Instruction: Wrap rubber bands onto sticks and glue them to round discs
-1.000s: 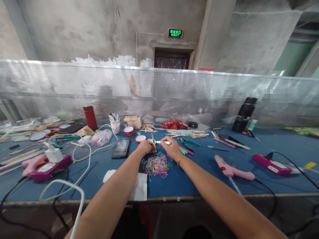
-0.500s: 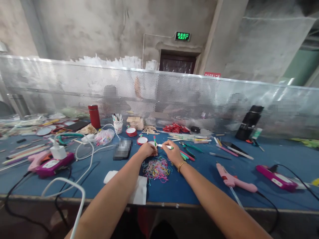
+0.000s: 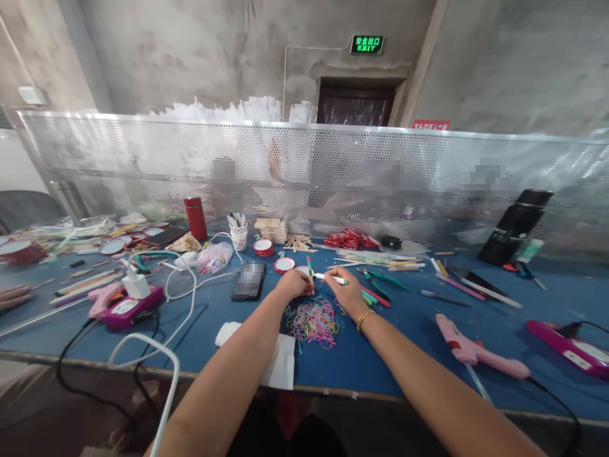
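Note:
My left hand is closed around the lower part of a small flat stick, which stands upright with red and green colouring on it. In my right hand is a white marker pen with a green end, its tip pointing left at the stick. Tip and stick meet or nearly meet; I cannot tell which. Just below both hands lies a tangled pile of thin multicoloured bands. Several coloured markers lie beside my right hand, and a phone is left of my left hand.
Green-handled pliers, a pink glue gun and a black bottle are on the right. A white cable, purple power strip and red flask are on the left. Another person's hand shows at the left edge.
The view has turned slightly left, so everything appears further right. Another person's hand has come into view at the left edge. My hands keep the same holds.

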Demonstrator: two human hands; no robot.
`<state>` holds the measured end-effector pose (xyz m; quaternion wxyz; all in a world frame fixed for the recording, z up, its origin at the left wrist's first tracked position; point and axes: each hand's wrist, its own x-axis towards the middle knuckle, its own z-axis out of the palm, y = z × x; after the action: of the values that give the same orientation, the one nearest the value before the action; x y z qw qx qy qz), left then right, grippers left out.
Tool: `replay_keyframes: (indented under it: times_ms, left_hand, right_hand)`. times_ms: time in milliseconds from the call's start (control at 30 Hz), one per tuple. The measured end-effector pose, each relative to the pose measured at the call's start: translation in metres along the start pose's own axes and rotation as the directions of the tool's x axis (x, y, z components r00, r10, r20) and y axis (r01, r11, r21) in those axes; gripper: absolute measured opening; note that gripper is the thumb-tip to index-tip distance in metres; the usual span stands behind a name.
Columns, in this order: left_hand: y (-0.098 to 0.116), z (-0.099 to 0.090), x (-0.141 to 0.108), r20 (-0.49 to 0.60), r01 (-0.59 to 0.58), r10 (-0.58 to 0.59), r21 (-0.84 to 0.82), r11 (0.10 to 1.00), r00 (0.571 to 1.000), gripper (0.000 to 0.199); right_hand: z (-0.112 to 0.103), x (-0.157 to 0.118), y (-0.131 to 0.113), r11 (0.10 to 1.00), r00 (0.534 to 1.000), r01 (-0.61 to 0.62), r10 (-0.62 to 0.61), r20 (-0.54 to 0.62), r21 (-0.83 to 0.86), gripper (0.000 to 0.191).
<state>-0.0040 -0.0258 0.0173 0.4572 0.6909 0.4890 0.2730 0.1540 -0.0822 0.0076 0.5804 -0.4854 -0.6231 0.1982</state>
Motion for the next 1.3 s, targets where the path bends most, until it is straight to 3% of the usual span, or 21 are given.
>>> replay_keyframes:
  times_ms: [300,633,900,1300]
  left_hand:
    - [0.001,0.002,0.0,0.018,-0.014,0.015,-0.027,1.0,1.0,0.012]
    - [-0.006,-0.001,0.006,0.036,-0.125,0.121,0.133,0.983,0.992,0.007]
    - [-0.02,-0.001,0.017,0.024,-0.148,0.146,0.17,0.974,0.989,0.01]
    - [-0.016,0.0,0.013,-0.009,-0.138,0.141,0.165,0.977,0.99,0.007]
  right_hand:
    - [-0.001,0.002,-0.002,0.997,1.0,0.02,-0.02,-0.001,-0.077,0.017]
    - [0.001,0.006,0.009,0.999,1.0,-0.018,0.017,0.025,0.044,0.014]
    - [-0.002,0.007,0.012,1.0,0.997,-0.017,0.015,0.07,0.026,0.019]
    - [-0.005,0.006,0.008,0.999,0.994,-0.035,0.031,0.102,0.036,0.019]
